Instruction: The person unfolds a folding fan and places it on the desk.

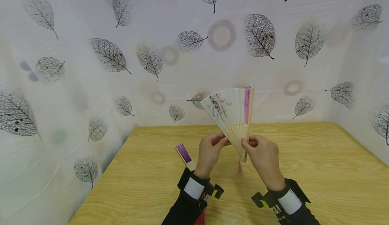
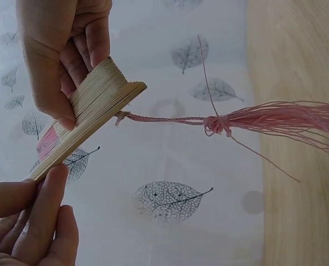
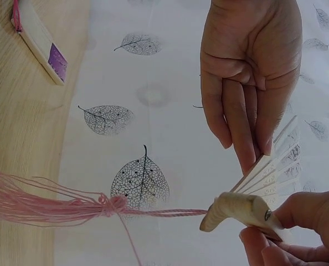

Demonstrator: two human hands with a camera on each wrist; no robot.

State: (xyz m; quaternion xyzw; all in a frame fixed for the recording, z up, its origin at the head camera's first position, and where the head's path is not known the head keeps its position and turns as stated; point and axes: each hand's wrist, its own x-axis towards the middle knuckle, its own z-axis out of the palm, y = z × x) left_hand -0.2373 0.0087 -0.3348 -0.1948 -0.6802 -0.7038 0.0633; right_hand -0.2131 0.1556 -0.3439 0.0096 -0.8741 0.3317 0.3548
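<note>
A pale folding fan (image 1: pixel 228 110), partly spread, is held up above the table. It has a dark blossom print and a pink strip on its right part. My left hand (image 1: pixel 211 152) pinches the left outer rib between thumb and fingers. With thumb and fingers my right hand (image 1: pixel 263 154) grips the stacked ribs on the right side, just above the pivot end. From that end a pink tassel (image 2: pixel 286 122) hangs on a twisted cord, knotted partway. In the right wrist view the fan's rounded pivot end (image 3: pixel 236 209) is close to the camera.
A second folding fan (image 1: pixel 185 154), folded, with a purple panel, lies on the wooden table (image 1: pixel 136 191) beside my left forearm, which hides part of it. Its dark pink tassel (image 1: pixel 200 218) shows below the sleeve. A leaf-printed white curtain (image 1: pixel 170 8) stands behind the table and at both sides.
</note>
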